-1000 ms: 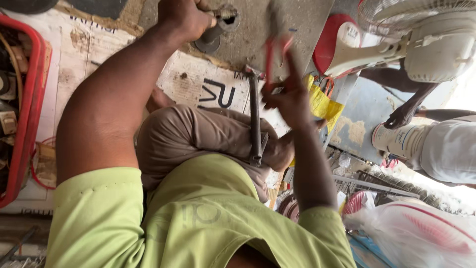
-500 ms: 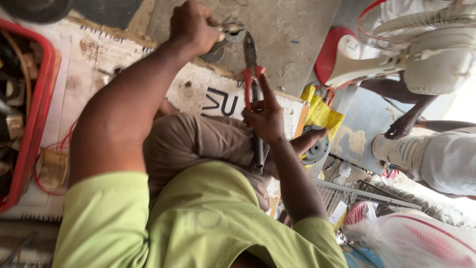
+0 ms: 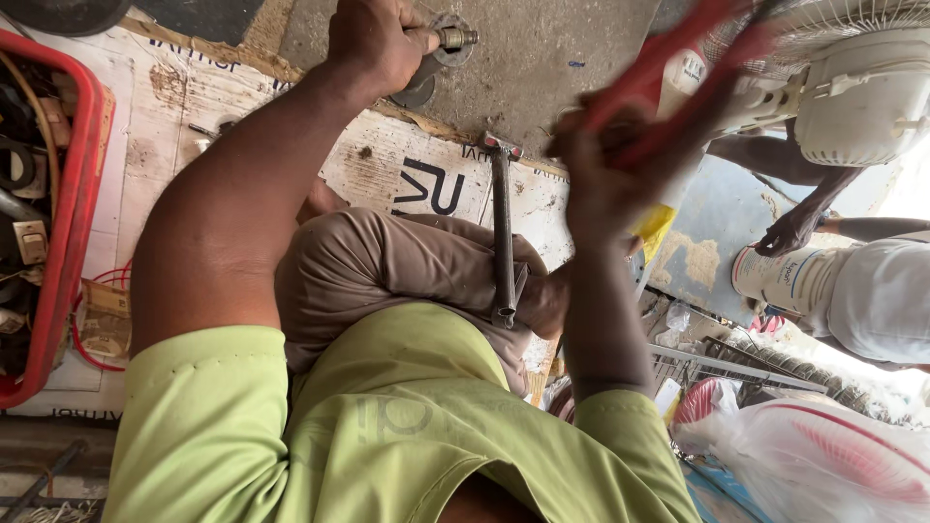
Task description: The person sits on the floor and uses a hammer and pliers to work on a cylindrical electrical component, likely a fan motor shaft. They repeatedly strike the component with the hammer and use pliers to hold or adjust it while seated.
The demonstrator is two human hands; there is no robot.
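1. At the top centre of the frame the left hand (image 3: 373,44) has its grip wrapped tight around a small metal fitting (image 3: 448,39); only the brass-coloured threaded end sticks out past the fingers, beside a round grey washer-like plate on the concrete floor (image 3: 542,68).
2. In the upper right of the frame the right hand (image 3: 605,179) is blurred, its grip holding red-handled pliers (image 3: 678,68); the handles are bright red, and the jaws cannot be made out.
3. A dark grey metal bar (image 3: 501,232) with a flat cross-head at its top lies upright in the centre, across the tan trousers and over a sheet of printed cardboard (image 3: 397,169).
4. A red plastic crate (image 3: 68,208) at the left edge holds dark cables, switches and other electrical parts.
5. A white fan (image 3: 857,87) sits at the upper right, with another person's hand (image 3: 790,232) just below it.
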